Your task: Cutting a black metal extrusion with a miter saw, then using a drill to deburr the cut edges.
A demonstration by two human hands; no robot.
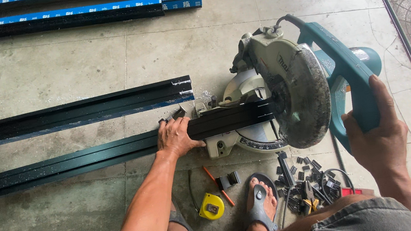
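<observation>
We sit on the pale concrete floor [77, 63] with a teal mitre saw with a grey, dust-caked round blade guard [295, 93] in front of us; our left hand [176, 138] lies flat, fingers spread, pressing down on a long dark metal channel profile [79, 161], so this grip is a press from above rather than a closed clasp; that profile runs from the far left across the floor and over the saw's pale base, its right end reaching under the blade guard; our right hand [380, 135] is wrapped tight around the saw's teal handle [350, 72], fingers fully closed on it. A second dark channel profile [73, 114] lies on the floor beyond and roughly parallel to the first, apart from it; further off, by the top edge, rest more dark profiles with blue film [65, 15]. Near our knees lie a yellow tape measure [211, 206] and an orange pencil [218, 185], close together; our foot in a grey sandal [262, 203] sits beside them; just right of it lies a heap of small dark metal offcuts [306, 176].
</observation>
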